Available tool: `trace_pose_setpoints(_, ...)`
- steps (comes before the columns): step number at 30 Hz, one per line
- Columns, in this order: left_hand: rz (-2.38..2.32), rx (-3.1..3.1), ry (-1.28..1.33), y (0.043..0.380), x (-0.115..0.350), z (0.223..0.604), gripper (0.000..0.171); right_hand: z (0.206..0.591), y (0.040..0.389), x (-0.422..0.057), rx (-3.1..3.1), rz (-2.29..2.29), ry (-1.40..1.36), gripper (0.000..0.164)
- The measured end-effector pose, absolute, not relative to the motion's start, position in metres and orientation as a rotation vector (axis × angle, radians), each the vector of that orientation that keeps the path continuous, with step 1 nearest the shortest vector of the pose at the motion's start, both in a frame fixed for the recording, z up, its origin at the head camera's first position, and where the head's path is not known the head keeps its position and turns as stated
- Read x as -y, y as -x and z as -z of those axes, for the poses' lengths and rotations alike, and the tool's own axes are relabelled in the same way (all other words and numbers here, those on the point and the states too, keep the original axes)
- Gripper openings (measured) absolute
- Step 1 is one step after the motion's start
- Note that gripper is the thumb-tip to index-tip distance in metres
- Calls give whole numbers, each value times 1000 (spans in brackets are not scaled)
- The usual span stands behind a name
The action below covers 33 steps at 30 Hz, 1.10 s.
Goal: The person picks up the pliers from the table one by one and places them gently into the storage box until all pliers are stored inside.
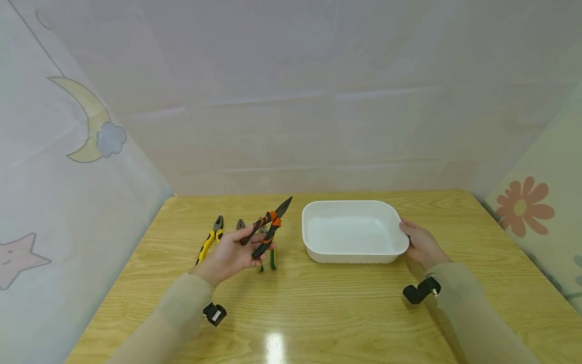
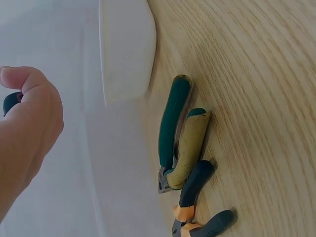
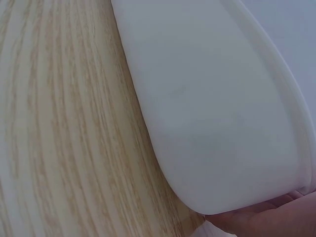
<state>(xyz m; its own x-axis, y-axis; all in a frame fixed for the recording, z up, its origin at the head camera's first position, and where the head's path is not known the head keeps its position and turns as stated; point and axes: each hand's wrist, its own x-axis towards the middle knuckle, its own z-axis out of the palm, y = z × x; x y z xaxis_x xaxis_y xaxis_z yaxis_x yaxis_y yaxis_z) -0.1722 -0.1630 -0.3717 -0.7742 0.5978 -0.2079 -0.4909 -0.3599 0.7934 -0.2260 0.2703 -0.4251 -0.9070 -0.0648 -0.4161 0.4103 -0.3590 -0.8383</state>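
Note:
My left hand (image 1: pixel 234 255) holds long-nose pliers (image 1: pixel 284 207) by their black-and-orange handles, the dark jaws aimed up and right toward the white basin (image 1: pixel 354 256). Only a dark handle end of these pliers shows past the left hand (image 2: pixel 34 116) in the left wrist view. At the basin's right end, my right hand (image 1: pixel 423 246) grips the wall, thumb near the rim and fingers partly hidden behind it. Beneath and beside the left hand lie yellow-and-black pliers (image 1: pixel 206 247), green-handled pliers (image 2: pixel 173 118) and another orange-and-black pair (image 2: pixel 185 212), each partly covered in the head view.
The wooden table (image 1: pixel 318 313) ends at a pale cloth backdrop (image 1: pixel 291 126) behind the basin. Cloth with printed shapes also hangs at the left and right. Small black camera mounts (image 1: pixel 214 313) sit on both wrists.

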Motion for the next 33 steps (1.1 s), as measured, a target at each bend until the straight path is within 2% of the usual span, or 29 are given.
trace_pose_setpoints(9,-2134,-1148,-172,176,154,371,44,424,225,-269,-1585,2336,-450,60)
trace_pose_setpoints(21,-2099,-1125,-107,181,141,369,49,427,226,-269,-1575,2347,-451,58)
trace_pose_setpoints(33,-2077,-1067,-68,186,128,366,42,426,227,-268,-1577,2349,-461,58)
